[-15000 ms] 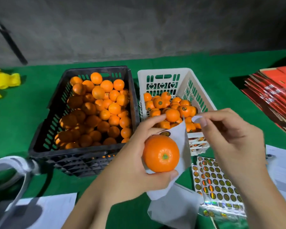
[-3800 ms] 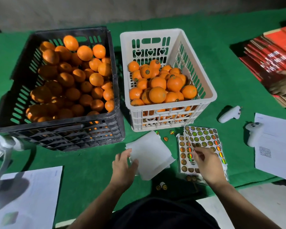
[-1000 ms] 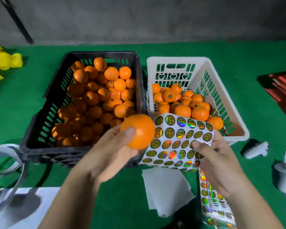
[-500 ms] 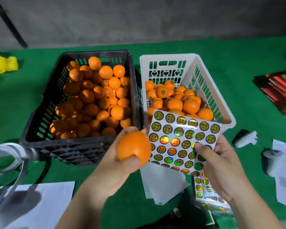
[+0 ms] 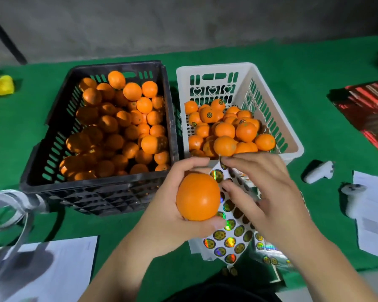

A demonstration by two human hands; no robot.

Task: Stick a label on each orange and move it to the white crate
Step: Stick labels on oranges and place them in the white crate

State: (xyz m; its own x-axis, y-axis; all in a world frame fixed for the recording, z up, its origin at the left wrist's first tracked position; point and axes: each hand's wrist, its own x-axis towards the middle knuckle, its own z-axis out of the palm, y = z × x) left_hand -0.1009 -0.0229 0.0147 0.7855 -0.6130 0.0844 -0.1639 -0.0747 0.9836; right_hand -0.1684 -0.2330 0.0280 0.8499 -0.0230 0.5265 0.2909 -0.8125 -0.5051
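My left hand [image 5: 162, 216] grips an unlabelled orange [image 5: 198, 197] in front of the crates. Behind the orange stands a label sheet [image 5: 229, 227] of shiny round stickers. My right hand [image 5: 268, 192] pinches at the sheet's top edge with forefinger and thumb; whether a label is lifted I cannot tell. The black crate [image 5: 96, 184] on the left is full of plain oranges [image 5: 127, 127]. The white crate [image 5: 292, 147] on the right holds several oranges [image 5: 225, 129], some with round labels showing.
Another label sheet [image 5: 268, 247] and blank backing paper lie under my hands. Two white handheld devices [image 5: 319, 172] [image 5: 354, 197] and a printed paper [image 5: 373, 214] lie right. Red booklets [image 5: 369, 105] sit far right, a yellow object [image 5: 0, 86] far left, a paper [image 5: 42, 269] near left.
The orange and the label sheet have dropped lower and closer to me. My right hand has shifted from the sheet's lower right edge up to its top edge.
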